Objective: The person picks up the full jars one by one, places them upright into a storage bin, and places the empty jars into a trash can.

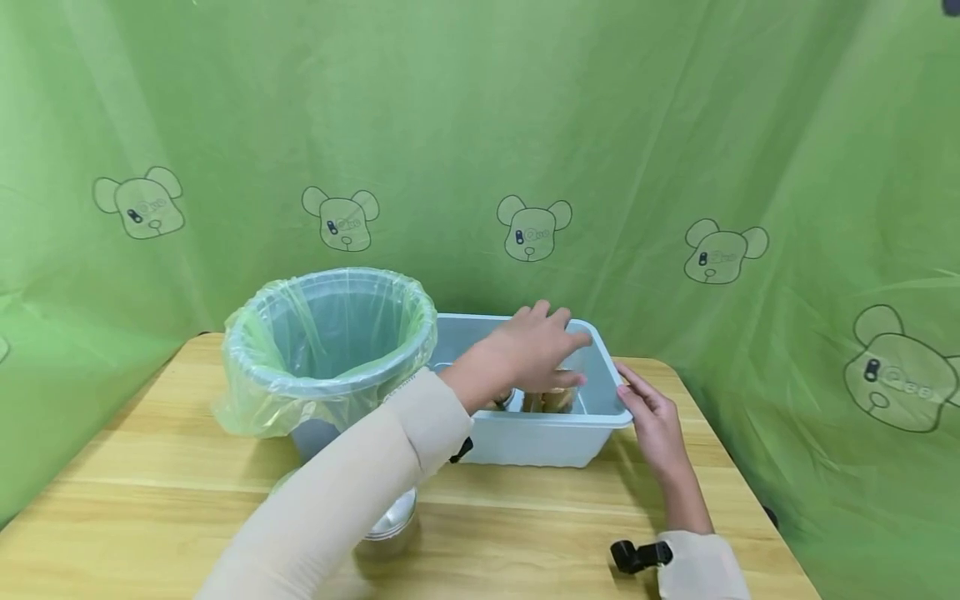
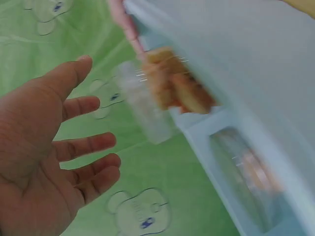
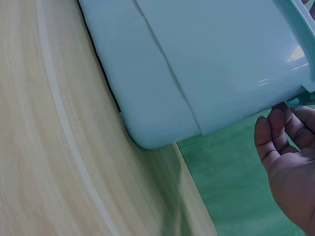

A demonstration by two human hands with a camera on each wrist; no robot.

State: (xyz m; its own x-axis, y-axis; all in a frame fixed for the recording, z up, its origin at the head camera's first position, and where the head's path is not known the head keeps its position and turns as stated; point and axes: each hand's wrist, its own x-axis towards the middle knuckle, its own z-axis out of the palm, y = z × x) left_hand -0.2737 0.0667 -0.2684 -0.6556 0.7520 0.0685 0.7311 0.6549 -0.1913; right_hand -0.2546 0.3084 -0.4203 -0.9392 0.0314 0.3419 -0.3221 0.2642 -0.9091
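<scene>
Brown pieces (image 1: 558, 402) sit just inside the blue tub's (image 1: 525, 443) near rim, toward its right corner; a hurried grab could crush or scatter them.

They lie below the left hand (image 1: 534, 350), apart from it: its fingers are spread and pinch nothing. Whether the pieces are loose or packed is hard to tell; if loose, they would likely spill when lifted. The right hand (image 1: 658, 427) pinches the rim at the tub's right end, where a tug or push might slide the tub toward the table's (image 1: 525, 533) far edge, near which it stands. Leftward, the left sleeve (image 1: 360, 475) passes in front of a lined bin (image 1: 330, 387) and partly hides a lidded container (image 1: 395, 518); a dropped elbow might topple the latter.
</scene>
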